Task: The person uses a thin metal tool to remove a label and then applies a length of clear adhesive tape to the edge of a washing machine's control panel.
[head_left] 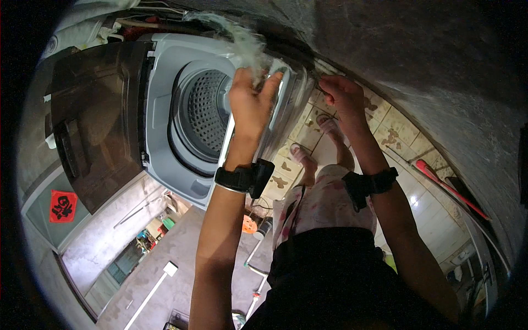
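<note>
A grey top-loading washing machine (160, 118) stands in front of me with its dark lid (110, 126) swung open to the left. Inside its round opening shows the perforated metal drum (206, 110). Clear plastic film (297, 102) covers the machine's right side and bunches up, blurred, above the rim. My left hand (252, 104) is closed on this film at the machine's right edge, thumb and fingers bent over it. Just beyond that side, my right hand (344, 98) is closed with fingers curled; whatever lies within them, if anything, is hidden. Black straps sit round both wrists.
A rough grey wall (418, 71) rises close on the right. Below are patterned floor tiles (393, 129) and my sandalled feet (301, 154). A red-handled tool (434, 173) leans at right. Pipes (256, 264) run along the wall at lower middle, near an orange round object (249, 224).
</note>
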Available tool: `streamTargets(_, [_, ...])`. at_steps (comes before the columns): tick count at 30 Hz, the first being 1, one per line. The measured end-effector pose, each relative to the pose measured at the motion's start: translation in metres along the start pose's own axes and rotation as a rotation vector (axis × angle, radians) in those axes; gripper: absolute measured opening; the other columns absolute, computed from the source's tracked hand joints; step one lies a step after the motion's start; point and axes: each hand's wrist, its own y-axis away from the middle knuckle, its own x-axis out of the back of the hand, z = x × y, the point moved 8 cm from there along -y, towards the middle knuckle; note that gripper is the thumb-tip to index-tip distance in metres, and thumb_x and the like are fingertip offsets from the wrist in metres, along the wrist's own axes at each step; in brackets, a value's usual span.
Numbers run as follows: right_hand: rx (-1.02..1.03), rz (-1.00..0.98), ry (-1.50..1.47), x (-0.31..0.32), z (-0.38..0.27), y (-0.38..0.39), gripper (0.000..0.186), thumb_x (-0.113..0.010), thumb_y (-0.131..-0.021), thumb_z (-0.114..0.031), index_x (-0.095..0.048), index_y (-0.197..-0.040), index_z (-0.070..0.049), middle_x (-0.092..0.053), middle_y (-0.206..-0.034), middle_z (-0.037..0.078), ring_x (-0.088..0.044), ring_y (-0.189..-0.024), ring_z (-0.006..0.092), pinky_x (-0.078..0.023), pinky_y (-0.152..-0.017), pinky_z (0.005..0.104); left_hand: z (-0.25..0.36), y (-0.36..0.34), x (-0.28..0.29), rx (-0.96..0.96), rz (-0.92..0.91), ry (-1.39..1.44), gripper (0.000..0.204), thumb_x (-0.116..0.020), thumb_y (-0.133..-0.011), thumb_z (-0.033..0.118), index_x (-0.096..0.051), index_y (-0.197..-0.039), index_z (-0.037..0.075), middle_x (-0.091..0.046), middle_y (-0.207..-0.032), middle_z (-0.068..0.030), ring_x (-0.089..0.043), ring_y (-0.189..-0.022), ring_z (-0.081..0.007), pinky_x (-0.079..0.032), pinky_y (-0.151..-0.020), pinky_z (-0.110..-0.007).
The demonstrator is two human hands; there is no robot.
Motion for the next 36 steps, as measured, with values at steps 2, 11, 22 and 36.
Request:
streamTargets(2, [0.0,0.003,-0.003,-0.001,0.0,0.0,0.02,-0.066,-0.08,-0.014,-0.064,-0.094,0.0,-0.049,-0.063,-0.002,-0.04,-0.053,0.0056,-0.031,-0.049,0.0226,0.018,0.002,-0.008,-0.07,-0.007,-0.211,0.026,-0.069,-0.072,0.018,-0.056,-0.085,0.0,-0.054,-0.081,-0.0165,-0.055,-0.073,-0.0363,-0.045,-0.061,-0.04])
streamTargets(11, [0.013,0.019,0.024,0.008,0.002,0.0,0.022,-0.066,-0.08,-0.014,-0.064,-0.097,0.001,-0.052,-0.065,0.001,-0.043,-0.055,0.0074,-0.036,-0.05,0.0244,-0.002,0.008,-0.002,0.017,-0.086,-0.611,0.023,-0.064,-0.069,0.005,-0.055,-0.09,0.002,-0.056,-0.095,-0.0176,-0.058,-0.08,-0.0374,-0.047,-0.067,-0.043])
streamTargets(22, [-0.015,-0.03,-0.018,-0.007,0.004,0.008,0.02,-0.066,-0.079,-0.013,-0.063,-0.095,-0.001,-0.051,-0.067,-0.002,-0.043,-0.058,0.0057,-0.036,-0.053,0.0225,-0.095,0.12,0.133,0.615,0.428,0.194,0.023,-0.055,-0.09,0.018,-0.057,-0.091,-0.005,-0.06,-0.081,-0.0102,-0.059,-0.073,-0.0179,-0.049,-0.065,-0.03])
streamTargets(36, [0.105,-0.143,0.111,-0.045,0.012,0.014,0.017,-0.067,-0.08,-0.016,-0.064,-0.092,-0.004,-0.059,-0.074,-0.002,-0.05,-0.062,0.0042,-0.04,-0.055,0.0185,-0.056,0.128,0.251,0.52,0.531,0.8,0.014,-0.051,-0.091,0.016,-0.048,-0.086,0.003,-0.043,-0.077,-0.0022,-0.038,-0.066,-0.011,-0.033,-0.055,-0.022])
